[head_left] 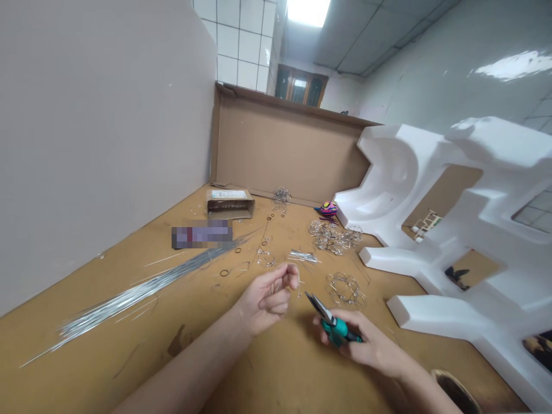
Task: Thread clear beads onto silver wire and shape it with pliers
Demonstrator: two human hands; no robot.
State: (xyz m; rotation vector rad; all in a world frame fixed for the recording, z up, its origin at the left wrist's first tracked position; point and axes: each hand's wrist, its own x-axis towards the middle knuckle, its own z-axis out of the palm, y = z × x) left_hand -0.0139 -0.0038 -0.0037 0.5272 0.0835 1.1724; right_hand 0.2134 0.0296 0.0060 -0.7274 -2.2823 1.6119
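My left hand pinches a thin piece of wire between its fingertips. My right hand grips teal-handled pliers, whose dark jaws point toward that wire and stand a little apart from it. Just beyond the hands lies a loose ring of linked wire loops. A larger tangle of loops sits farther back, with a small bunch of short wire pieces near it. To the left stretches a long bundle of straight silver wires.
A white foam packing form stands on the right of the tan tabletop. A cardboard panel and a grey wall border the back and left. A small cardboard box and a blurred package lie at the back.
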